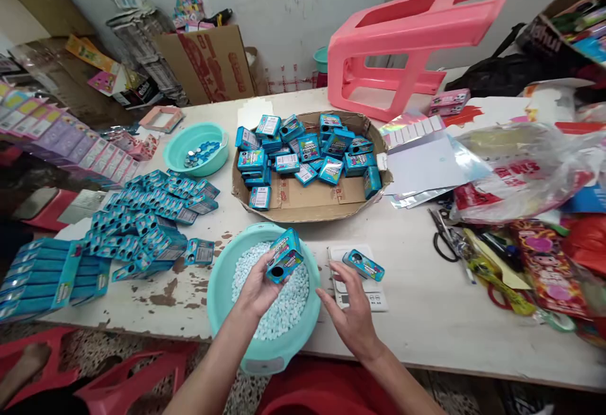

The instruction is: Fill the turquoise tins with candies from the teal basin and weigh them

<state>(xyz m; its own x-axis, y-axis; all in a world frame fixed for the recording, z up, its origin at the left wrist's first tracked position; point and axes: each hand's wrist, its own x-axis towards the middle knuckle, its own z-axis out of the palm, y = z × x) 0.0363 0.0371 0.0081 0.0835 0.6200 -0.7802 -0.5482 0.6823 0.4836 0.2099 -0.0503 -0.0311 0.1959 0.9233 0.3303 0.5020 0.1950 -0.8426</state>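
Note:
My left hand (259,287) grips a small blue box (285,256) with a dark round hole at its near end, above a turquoise basin (218,304) of pale candies (279,314). To the right, my right hand (350,307) has its fingers apart and holds nothing, at the left edge of a white scale (377,300). A blue box (363,264) lies tilted on that scale. Behind the basin, a shallow cardboard tray (303,213) holds several blue boxes (310,147).
Many blue boxes (142,219) cover the table's left side, near a small turquoise bowl (220,161) of blue pieces. Scissors (442,235), bags (511,175) and tools lie right. A pink stool (411,23) lies behind. Part of a person's foot (33,361) shows lower left.

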